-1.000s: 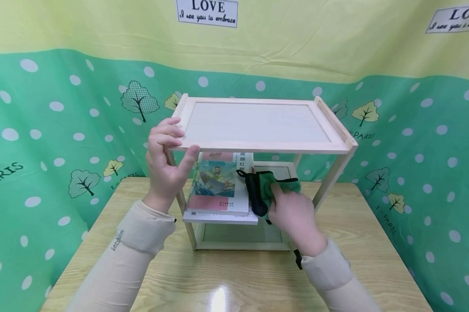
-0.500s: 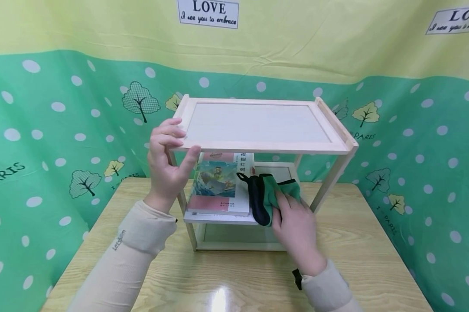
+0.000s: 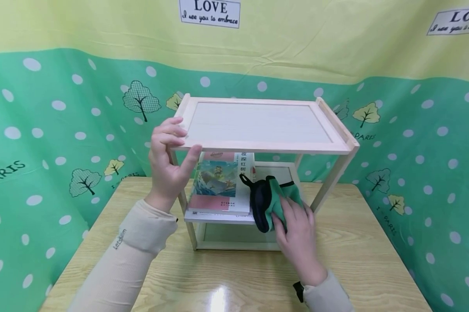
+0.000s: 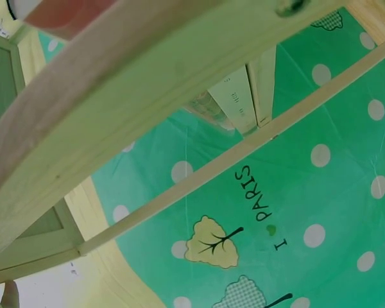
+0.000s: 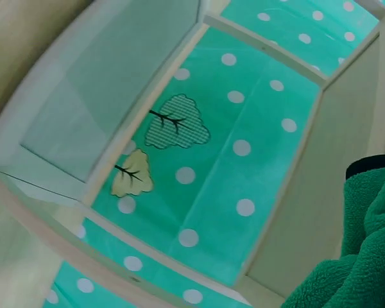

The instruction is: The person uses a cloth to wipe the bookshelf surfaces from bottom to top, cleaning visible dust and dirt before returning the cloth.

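A small pale wooden shelf rack (image 3: 258,147) stands on the table. My left hand (image 3: 168,160) grips its top board at the front left corner, fingers over the side rim and thumb at the front edge. My right hand (image 3: 297,234) holds a green plush cloth item (image 3: 279,199) with black edging, a dark pad and a black loop, at the front right of the middle shelf. Its fluffy green side (image 5: 359,250) fills the lower right of the right wrist view. A book (image 3: 219,182) with a sea picture lies atop another white book on the middle shelf's left.
The wood-grain table (image 3: 234,277) extends around the rack. A bottom shelf (image 3: 234,234) sits under the books. Behind and at both sides hangs a green and yellow curtain (image 3: 102,91) with dots and trees. The rack's right front leg (image 3: 333,182) stands close to my right hand.
My right hand has drawn the green cloth item forward and slightly right, toward the front of the rack. My left hand has stayed on the top corner.
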A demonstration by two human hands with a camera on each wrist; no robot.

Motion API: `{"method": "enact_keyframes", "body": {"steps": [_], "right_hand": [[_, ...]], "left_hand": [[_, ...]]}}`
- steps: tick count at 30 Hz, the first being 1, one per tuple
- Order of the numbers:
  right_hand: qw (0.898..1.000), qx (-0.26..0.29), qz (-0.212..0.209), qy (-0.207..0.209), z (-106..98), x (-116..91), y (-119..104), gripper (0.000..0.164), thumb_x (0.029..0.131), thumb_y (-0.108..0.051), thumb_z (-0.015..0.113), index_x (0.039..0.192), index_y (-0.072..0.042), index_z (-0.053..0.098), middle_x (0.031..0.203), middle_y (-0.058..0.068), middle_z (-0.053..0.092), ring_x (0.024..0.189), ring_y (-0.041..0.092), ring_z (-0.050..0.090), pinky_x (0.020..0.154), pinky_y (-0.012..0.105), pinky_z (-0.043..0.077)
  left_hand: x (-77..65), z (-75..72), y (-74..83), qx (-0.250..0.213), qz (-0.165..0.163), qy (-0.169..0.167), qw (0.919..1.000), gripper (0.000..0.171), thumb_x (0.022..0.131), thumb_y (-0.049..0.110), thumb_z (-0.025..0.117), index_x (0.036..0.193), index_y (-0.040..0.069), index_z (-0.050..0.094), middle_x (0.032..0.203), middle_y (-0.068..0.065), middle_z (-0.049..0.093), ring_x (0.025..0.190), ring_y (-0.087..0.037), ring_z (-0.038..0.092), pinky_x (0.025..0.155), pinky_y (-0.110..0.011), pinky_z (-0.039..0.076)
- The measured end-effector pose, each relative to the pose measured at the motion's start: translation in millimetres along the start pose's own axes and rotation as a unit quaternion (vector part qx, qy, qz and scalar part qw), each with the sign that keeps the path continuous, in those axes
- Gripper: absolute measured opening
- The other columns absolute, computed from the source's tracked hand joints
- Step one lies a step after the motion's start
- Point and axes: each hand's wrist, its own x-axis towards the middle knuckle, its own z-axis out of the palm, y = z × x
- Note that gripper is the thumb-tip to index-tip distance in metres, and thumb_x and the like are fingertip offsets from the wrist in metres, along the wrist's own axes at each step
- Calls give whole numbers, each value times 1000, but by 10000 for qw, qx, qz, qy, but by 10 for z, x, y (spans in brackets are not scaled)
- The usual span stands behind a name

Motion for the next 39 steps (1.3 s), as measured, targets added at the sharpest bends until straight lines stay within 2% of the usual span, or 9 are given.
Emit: {"method": "enact_keyframes", "body": {"steps": [6,11,14,17,19,24,31,35,39], "right_hand": [[9994,267,-25,207,18,-45,14,48,104,-40,44,127,-2,61,112,21,67,106,38,63,97,58,42],[9962,625,-149,590,44,-105,41,39,102,-31,50,125,-1,62,112,20,68,105,37,63,97,56,41],[9940,760,-252,743,58,-152,59,34,93,-13,55,124,-1,64,112,20,69,105,36,63,102,54,40],[9923,886,-294,808,71,-197,77,45,79,-1,54,123,-1,65,112,19,69,107,36,63,111,48,37],[9905,1017,-312,871,79,-224,89,48,75,3,52,121,0,66,113,19,69,108,37,62,116,44,34],[9824,1477,-352,1087,86,-277,117,49,73,8,46,117,2,67,113,22,69,110,35,62,120,40,31],[9707,1992,-293,1312,40,-280,119,47,71,13,45,112,8,67,111,27,68,127,11,57,119,37,35],[9616,2217,-349,1579,-39,-221,93,45,69,17,43,108,14,65,105,31,65,125,10,57,114,29,42],[9474,2482,-447,1970,-148,-98,36,39,69,18,43,103,17,62,103,31,64,120,11,59,106,23,49]], "left_hand": [[2,-8,5,38,-19,-12,10000,56,91,41,67,85,-8,42,93,-28,52,117,-36,54,112,-51,41],[-3,-14,3,49,-35,-49,10000,55,91,41,66,85,-8,42,93,-28,52,118,-37,54,111,-51,42],[-3,-16,0,25,-34,-61,10000,55,91,41,67,86,-8,42,94,-27,52,118,-38,54,112,-51,41],[0,-18,-1,4,-33,-68,10000,55,91,41,67,86,-8,42,94,-26,52,118,-39,53,112,-51,41],[2,-19,0,-7,-33,-78,10000,55,91,41,66,86,-8,42,94,-26,52,118,-39,53,112,-51,41],[0,-21,1,9,-34,-90,10000,55,92,41,66,86,-8,42,94,-27,51,118,-39,53,112,-51,41],[7,-31,1,34,-15,-124,9999,54,92,40,66,86,-8,42,94,-27,51,118,-39,53,113,-51,40],[7,-30,-2,-4,10,-118,9999,53,92,40,66,86,-8,42,93,-27,51,118,-38,53,112,-51,40],[-3,-31,-9,-13,-3,-134,9999,54,92,40,66,86,-7,42,94,-25,52,119,-35,54,112,-51,41]]}}
